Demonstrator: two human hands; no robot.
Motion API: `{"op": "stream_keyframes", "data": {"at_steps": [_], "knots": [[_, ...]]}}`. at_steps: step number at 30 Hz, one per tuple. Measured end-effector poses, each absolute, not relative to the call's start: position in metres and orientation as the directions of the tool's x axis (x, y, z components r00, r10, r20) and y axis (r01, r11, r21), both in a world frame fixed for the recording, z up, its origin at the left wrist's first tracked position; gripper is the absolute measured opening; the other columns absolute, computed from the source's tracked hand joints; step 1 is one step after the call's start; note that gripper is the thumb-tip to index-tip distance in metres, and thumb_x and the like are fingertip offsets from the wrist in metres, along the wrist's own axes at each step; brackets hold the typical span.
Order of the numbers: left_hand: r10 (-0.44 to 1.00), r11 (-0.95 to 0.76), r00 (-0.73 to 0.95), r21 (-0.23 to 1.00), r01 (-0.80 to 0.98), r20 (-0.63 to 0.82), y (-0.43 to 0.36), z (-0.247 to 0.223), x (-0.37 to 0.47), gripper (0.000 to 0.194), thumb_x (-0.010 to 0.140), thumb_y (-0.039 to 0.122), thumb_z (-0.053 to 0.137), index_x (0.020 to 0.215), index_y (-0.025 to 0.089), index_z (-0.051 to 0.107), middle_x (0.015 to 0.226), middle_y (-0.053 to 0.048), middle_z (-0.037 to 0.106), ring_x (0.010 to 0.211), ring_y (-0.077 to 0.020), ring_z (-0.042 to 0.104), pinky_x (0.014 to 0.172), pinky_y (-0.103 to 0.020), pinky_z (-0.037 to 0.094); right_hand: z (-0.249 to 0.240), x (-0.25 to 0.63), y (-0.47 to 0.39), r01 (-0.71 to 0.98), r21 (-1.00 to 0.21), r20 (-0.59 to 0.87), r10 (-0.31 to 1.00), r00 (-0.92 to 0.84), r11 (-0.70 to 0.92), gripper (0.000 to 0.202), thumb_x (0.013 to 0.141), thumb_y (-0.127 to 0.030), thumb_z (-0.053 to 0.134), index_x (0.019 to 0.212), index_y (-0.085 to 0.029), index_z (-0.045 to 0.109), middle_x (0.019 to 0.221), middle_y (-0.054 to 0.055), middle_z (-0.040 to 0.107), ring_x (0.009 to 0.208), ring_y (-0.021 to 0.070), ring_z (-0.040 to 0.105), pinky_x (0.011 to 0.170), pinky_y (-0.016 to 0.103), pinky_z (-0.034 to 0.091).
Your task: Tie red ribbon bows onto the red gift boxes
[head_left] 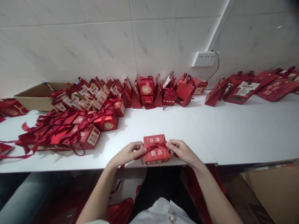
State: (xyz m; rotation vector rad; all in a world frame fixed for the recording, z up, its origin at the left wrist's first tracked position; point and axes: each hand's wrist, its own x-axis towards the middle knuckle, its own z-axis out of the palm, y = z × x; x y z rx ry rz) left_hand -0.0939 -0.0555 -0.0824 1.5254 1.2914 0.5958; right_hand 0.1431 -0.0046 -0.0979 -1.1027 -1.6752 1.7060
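On a white table (233,130), left hand (134,151) and right hand (180,149) pinch ribbon (155,146) — red box (156,153) shut, tying seemingly unfinished (other boxes (109,125) bowed).

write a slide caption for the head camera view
Left grip and right grip pinch a dark red ribbon across a red box on a white table, with more boxes beyond.

i wore a white shirt (151,214) with a shiny button (172,217) and black bottoms (163,183); my hands (181,150) and forearms (99,194) were bare.
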Motion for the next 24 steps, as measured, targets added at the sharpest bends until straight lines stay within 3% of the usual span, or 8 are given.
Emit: {"op": "stream_keyframes", "data": {"at_steps": [7,12,20,24], "knots": [[0.863,0.236,0.344,0.896,0.375,-0.371,-0.055,-0.091,-0.1,0.041,0.082,0.056,0.048,0.068,0.017,0.045,0.041,0.008,0.041,0.035,-0.0059,0.035,0.039,-0.018,0.023,-0.107,0.145,0.0,0.121,-0.975,-0.224,0.799,-0.558,-0.189,0.044,0.074,-0.057,0.058,0.057,-0.019,0.046,0.05,-0.004,0.047,0.048,0.0089,0.042,0.051,0.024,0.033],[0.806,0.249,0.457,0.916,0.313,-0.375,-0.052,-0.099,-0.108,0.043,0.077,0.055,0.056,0.062,0.014,0.055,0.036,0.007,0.04,0.029,-0.0036,0.03,0.034,-0.017,0.017,-0.112,0.146,0.0,0.041,-0.961,-0.244,0.765,-0.596,-0.274,0.043,0.073,-0.056,0.061,0.057,-0.018,0.046,0.049,-0.005,0.045,0.046,0.008,0.04,0.049,0.023,0.033],[0.864,0.242,0.386,0.938,0.247,-0.324,-0.057,-0.118,-0.108,0.049,0.074,0.062,0.055,0.06,0.015,0.051,0.033,0.008,0.038,0.028,-0.0036,0.03,0.033,-0.016,0.018,-0.121,0.152,0.001,-0.004,-0.933,-0.289,0.753,-0.591,-0.36,0.043,0.068,-0.049,0.068,0.053,-0.018,0.043,0.049,-0.006,0.042,0.046,0.0064,0.036,0.047,0.021,0.028],[0.883,0.267,0.329,0.935,0.234,-0.334,-0.063,-0.113,-0.102,0.047,0.076,0.06,0.054,0.061,0.016,0.048,0.031,0.008,0.037,0.027,-0.004,0.03,0.033,-0.016,0.019,-0.106,0.157,0.002,0.103,-0.964,-0.253,0.738,-0.626,-0.243,0.041,0.073,-0.049,0.064,0.055,-0.017,0.047,0.054,-0.004,0.046,0.05,0.0081,0.04,0.051,0.023,0.033]]}}
